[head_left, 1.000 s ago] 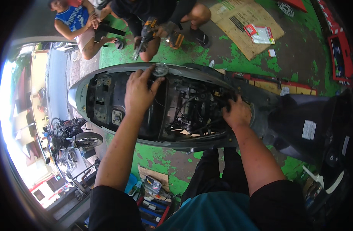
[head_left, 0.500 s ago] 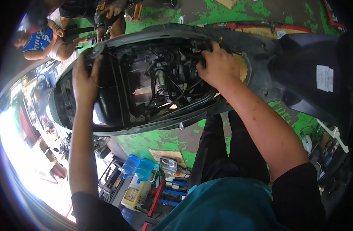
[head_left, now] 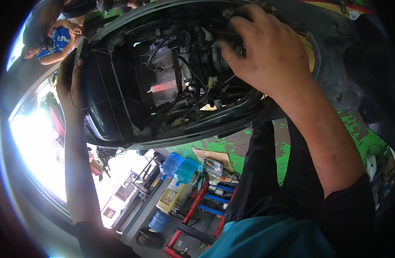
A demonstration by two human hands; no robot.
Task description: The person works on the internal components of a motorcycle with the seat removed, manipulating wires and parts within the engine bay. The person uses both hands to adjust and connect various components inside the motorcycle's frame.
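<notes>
The opened body of a scooter (head_left: 163,137) lies across the view, its inner parts bare. At its left end is a glossy black tank (head_left: 103,94). My left hand (head_left: 70,88) is closed on a round grey metal cap (head_left: 80,50) at the tank's far left edge; the cap shows nearly edge-on. My right hand (head_left: 277,56) reaches into the far right of the opening, fingers bent and thumb curled towards them. Something dark is between them, too shadowed to name. Black cables (head_left: 193,71) and hoses run through the bay beside that hand.
A person in a blue jersey (head_left: 55,45) is at the far left. Blue water jugs (head_left: 186,170), a yellow crate (head_left: 169,198) and a red metal frame (head_left: 193,210) stand on the near side. A dark plastic scooter panel (head_left: 356,73) extends right.
My view has moved closer to the scooter and turned. The round cap has gone from facing me to nearly edge-on in my left hand. My right hand stays at the bay's right end.
</notes>
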